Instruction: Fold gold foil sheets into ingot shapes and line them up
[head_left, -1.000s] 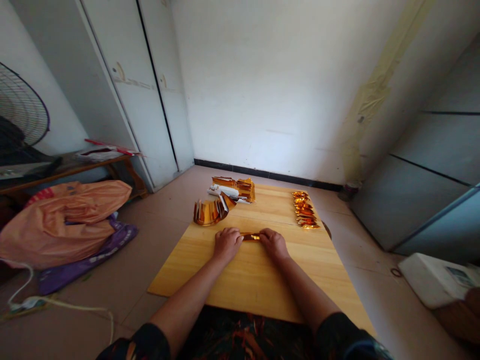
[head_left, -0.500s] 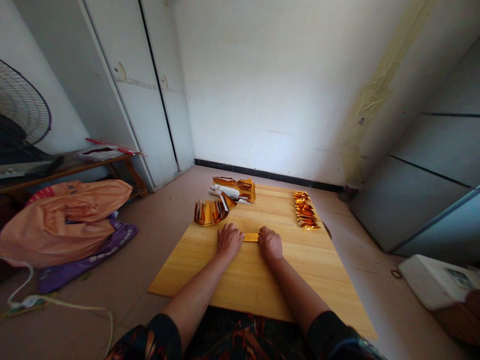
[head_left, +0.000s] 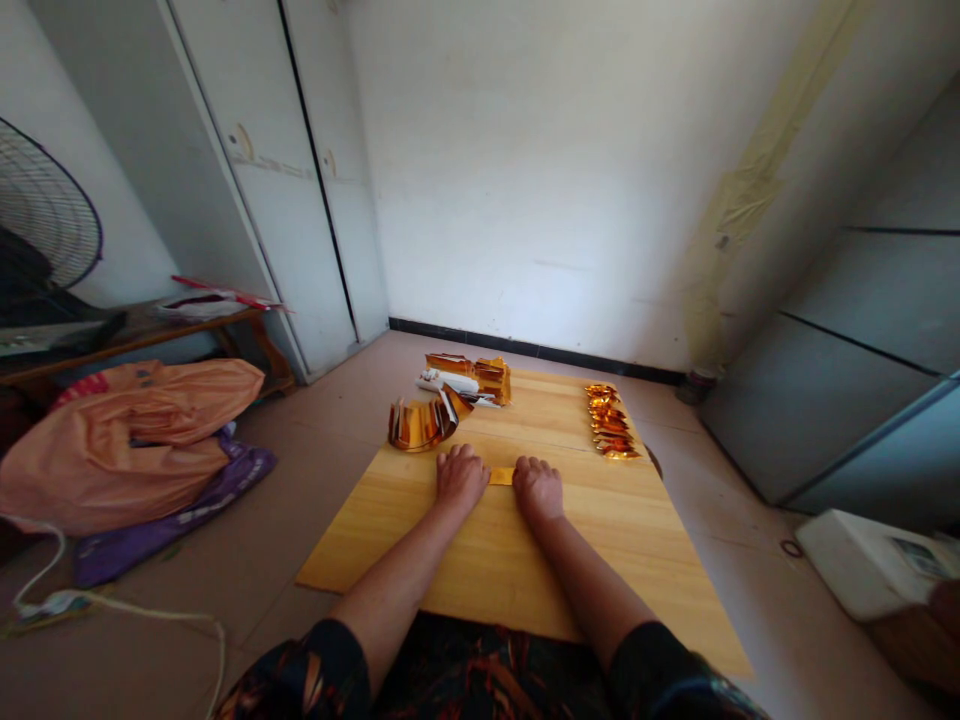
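Now | ur L hand (head_left: 461, 477) + R hand (head_left: 538, 488) fingers curled, pressing gold foil strip (head_left: 501, 476) flat on wood surface (head_left: 525, 560) | foil stack (head_left: 424, 422) just beyond L hand

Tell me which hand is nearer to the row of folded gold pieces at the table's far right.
Right. The right hand lies below and left of the row of folded gold pieces; the left hand sits farther left, beyond the gold strip that both hands press.
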